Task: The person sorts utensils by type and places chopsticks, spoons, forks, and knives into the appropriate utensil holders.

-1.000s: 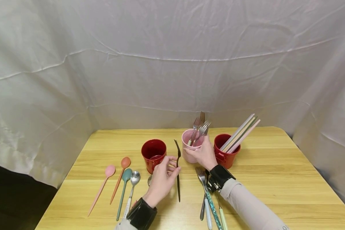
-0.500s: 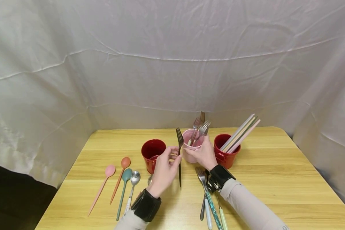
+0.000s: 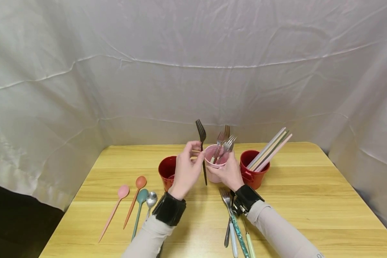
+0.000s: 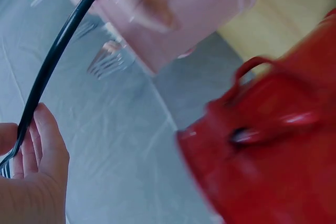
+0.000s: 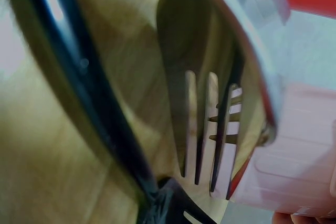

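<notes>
Just left of the pink cup (image 3: 213,175), mid-frame, a slim, dark fork (image 3: 201,133) stands almost upright, tines up, its handle glinting in the left wrist view. Left hand (image 3: 186,170) has it pinched between thumb and fingertips below the tines, forearm slanting up from the bottom edge. Right hand (image 3: 229,173) reaches across from the lower right, and it's clasping the smooth, tapering pink cup, thumb on the near wall, some fingers out of sight. Metal forks (image 3: 228,143) fan out above that rim, silvery and coppery. Glossy red either side: a left bucket (image 3: 165,181), partly hidden by the left hand, and a right bucket (image 3: 253,181), straight pale sticks (image 3: 271,150) leaning out to the upper right. Lower left, oval-bowled spoons (image 3: 141,182): pink, orange and green look matte, the steel one shines. Bottom centre, overlapping cutlery (image 3: 233,233), one handle turquoise-flecked, on the wood-grained table (image 3: 309,186). Creased, satiny cloth (image 3: 193,89) fills the upper frame.
</notes>
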{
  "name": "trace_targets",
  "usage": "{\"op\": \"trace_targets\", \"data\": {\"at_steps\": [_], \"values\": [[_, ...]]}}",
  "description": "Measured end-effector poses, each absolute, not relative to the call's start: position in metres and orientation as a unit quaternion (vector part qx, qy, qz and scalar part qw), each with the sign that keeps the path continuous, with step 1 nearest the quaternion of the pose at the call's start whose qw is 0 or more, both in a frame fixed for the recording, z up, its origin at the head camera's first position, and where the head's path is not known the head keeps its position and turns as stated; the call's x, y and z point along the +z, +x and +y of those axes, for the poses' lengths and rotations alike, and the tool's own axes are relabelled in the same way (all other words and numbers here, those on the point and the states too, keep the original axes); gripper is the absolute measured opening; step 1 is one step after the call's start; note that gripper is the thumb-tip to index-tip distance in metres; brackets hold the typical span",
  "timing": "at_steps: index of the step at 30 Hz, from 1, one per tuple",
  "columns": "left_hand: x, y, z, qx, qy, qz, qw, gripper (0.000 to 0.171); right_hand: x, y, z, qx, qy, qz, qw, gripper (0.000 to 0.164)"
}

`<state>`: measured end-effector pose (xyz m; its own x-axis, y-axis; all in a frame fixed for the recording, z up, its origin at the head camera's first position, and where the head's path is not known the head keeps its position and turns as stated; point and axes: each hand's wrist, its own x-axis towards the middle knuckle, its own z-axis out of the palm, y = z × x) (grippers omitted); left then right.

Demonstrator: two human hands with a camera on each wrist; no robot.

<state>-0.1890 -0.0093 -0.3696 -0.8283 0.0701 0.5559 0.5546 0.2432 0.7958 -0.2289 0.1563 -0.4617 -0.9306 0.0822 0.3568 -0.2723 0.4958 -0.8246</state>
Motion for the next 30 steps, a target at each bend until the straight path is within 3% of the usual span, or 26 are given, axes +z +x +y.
{"op": "trace_targets", "data": {"at_steps": [15, 30], "values": [[-0.337, -0.232, 0.015, -0.576, -0.213, -0.747, 0.255, 0.021, -0.463, -0.228, 0.156, 0.502, 0.058, -0.844, 0.176, 0.090], [-0.355, -0.248, 0.030, -0.505, -0.199, -0.812, 0.213, 0.020, -0.460, -0.225, 0.154, 0.512, 0.057, -0.841, 0.166, 0.087]]}}
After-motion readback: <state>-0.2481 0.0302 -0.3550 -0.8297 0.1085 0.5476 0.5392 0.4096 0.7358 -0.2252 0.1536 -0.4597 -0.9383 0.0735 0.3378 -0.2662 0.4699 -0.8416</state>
